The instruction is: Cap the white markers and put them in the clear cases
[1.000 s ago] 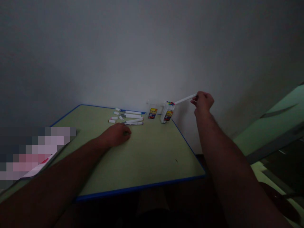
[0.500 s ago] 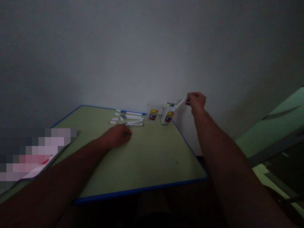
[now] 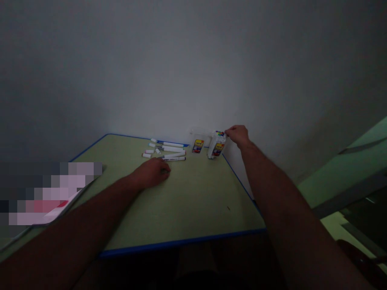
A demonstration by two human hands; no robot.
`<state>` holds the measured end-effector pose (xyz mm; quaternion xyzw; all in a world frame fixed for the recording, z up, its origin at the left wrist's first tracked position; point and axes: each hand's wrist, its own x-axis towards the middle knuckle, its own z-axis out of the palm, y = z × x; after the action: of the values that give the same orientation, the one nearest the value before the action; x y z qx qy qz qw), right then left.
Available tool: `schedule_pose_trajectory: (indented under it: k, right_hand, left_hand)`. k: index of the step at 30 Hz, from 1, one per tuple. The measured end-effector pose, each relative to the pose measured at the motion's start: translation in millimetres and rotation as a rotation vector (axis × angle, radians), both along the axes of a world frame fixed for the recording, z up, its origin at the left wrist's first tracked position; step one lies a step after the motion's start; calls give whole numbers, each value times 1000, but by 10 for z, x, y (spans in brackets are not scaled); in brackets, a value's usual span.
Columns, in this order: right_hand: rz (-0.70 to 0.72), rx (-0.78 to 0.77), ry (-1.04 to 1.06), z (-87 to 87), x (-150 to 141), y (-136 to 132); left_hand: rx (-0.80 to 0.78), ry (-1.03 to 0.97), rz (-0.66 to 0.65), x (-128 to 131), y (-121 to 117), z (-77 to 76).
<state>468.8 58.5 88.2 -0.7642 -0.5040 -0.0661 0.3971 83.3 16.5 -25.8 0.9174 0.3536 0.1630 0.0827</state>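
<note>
My left hand (image 3: 152, 173) rests on the table with its fingers curled inward. Whether anything is inside them is hidden. Just beyond its knuckles lie several uncapped white markers (image 3: 173, 149) with grey tips, and loose white caps (image 3: 146, 155) to their left. My right hand (image 3: 239, 135) is at the top right corner of a clear case (image 3: 215, 147) packed with white markers that show colourful ends. Its thumb and fingertips pinch the end of a marker there, mostly hidden at the case. A second clear case (image 3: 198, 146), with a yellow and dark label, stands to the left.
The pale table (image 3: 181, 209) has a blue edge and meets a grey wall (image 3: 193, 72) at the back. A blurred-out flat item with a white edge (image 3: 50, 219) lies at the left. A small dark speck (image 3: 228, 208) sits near the front right.
My right hand has moved left and slightly down to the case; the slanted white marker between hand and case no longer shows. My left hand stays by the markers. The view has shifted slightly.
</note>
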Motion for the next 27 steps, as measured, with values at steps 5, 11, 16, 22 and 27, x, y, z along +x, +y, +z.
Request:
schedule_pose_trajectory:
  k: [5, 11, 16, 22, 27]
  right_hand:
    - [10, -67, -122, -22, -24, 18]
    - [4, -23, -146, -8, -49, -24]
    - [-1, -16, -130, -9, -77, -75]
    - [-36, 121, -96, 16, -233, -181]
    - [43, 246, -14, -48, -551, -271]
  left_hand:
    - [-3, 17, 1, 12, -36, 42]
    - [6, 16, 3, 8, -39, 39]
    - [-6, 16, 13, 4, -30, 34]
    - [-18, 13, 6, 4, -36, 47]
    - [-25, -1, 22, 1, -16, 25]
